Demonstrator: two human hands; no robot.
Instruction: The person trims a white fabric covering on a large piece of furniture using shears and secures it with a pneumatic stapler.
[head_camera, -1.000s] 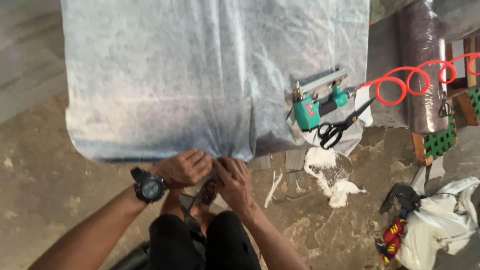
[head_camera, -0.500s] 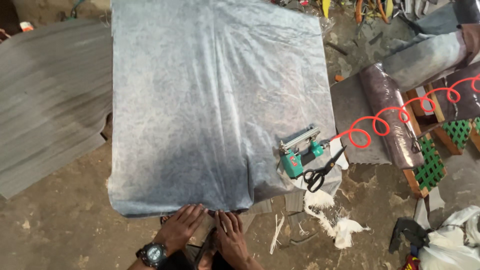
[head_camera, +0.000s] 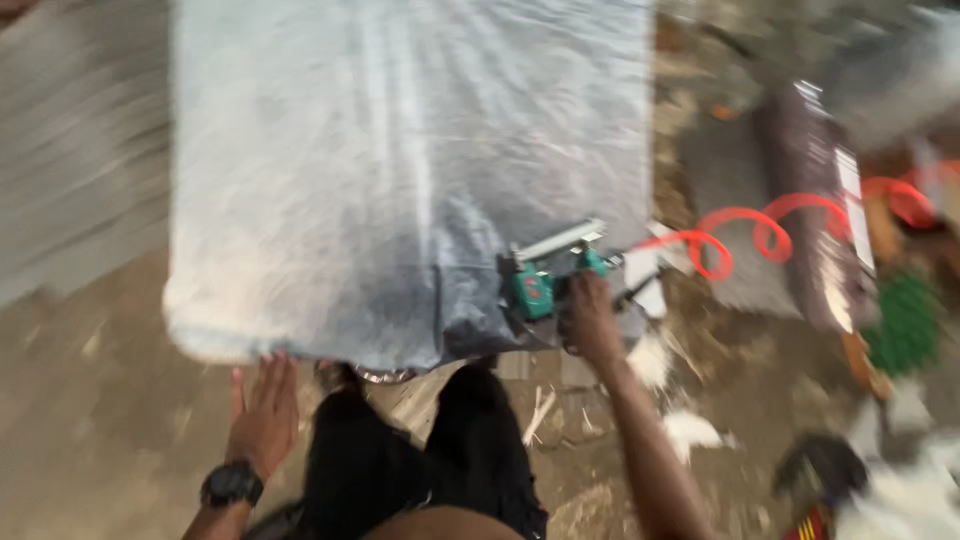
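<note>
A large slab wrapped in grey-white fabric lies in front of me. A green pneumatic staple gun rests on its near right corner, with a coiled red air hose running off to the right. My right hand is on the gun's rear end; blur hides whether the fingers have closed around it. My left hand, with a black wristwatch, is flat and spread just below the fabric's near edge, holding nothing. My dark-trousered legs are below.
A dark roll of material lies on the right, with green objects beyond it. White fabric scraps litter the dirt floor. A grey slatted sheet lies at the left. The whole view is motion-blurred.
My hands were together at the fabric's near edge; now they have parted. My right hand has moved right onto the staple gun, and my left hand has opened to the left.
</note>
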